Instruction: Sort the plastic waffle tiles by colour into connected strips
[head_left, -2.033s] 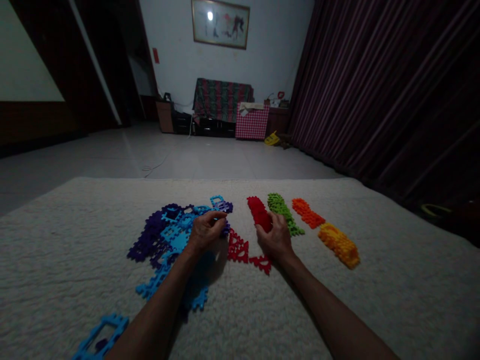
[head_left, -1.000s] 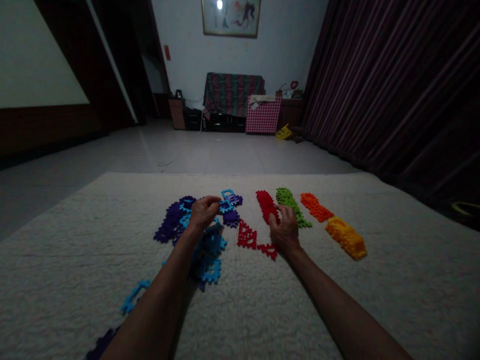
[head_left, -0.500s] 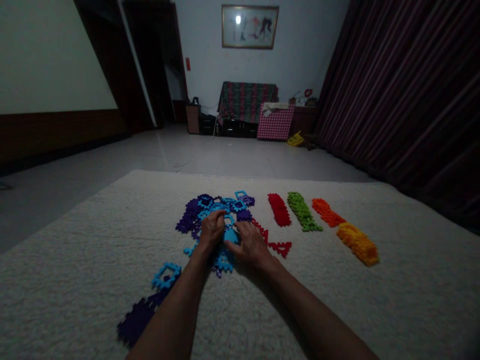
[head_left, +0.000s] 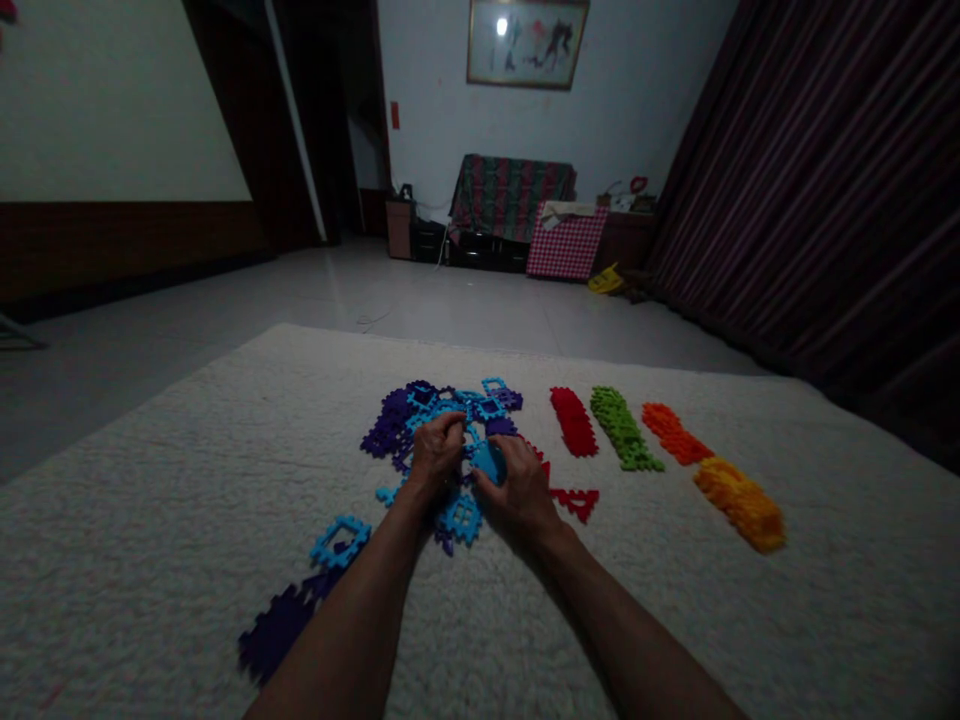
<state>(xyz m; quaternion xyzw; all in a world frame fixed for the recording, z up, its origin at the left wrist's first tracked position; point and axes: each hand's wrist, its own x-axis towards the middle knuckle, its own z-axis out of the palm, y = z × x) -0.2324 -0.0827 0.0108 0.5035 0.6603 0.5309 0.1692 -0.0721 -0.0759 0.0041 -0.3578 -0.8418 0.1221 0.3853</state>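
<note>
My right hand (head_left: pixel 520 487) grips a light-blue plastic piece (head_left: pixel 489 461) between thumb and fingers, over the middle of a loose pile. Close beside it on the left, my left hand (head_left: pixel 439 450) is closed with its fingers curled; what it holds, if anything, is hidden. Around both hands lie purple interlocking pieces (head_left: pixel 388 425) and light-blue toothed pieces (head_left: pixel 460 517), some solid and some framelike. A red triangular piece (head_left: pixel 577 502) rests right of my right hand. By my left forearm are a light-blue square frame (head_left: pixel 341 541) and a dark purple toothed plate (head_left: pixel 276 632).
Rows of red pieces (head_left: pixel 574 421), green pieces (head_left: pixel 624 428), orange pieces (head_left: pixel 675 433) and yellow pieces (head_left: pixel 740 502) lie to the right on the pale carpet (head_left: pixel 187 480). Beyond its far edge are a tiled floor and a cloth-covered cabinet (head_left: pixel 514 195). A dark curtain hangs at right.
The view has swung slightly left, so everything sits further right. My right hand has drawn a little away from my left, with the light-blue piece in its fingers.
</note>
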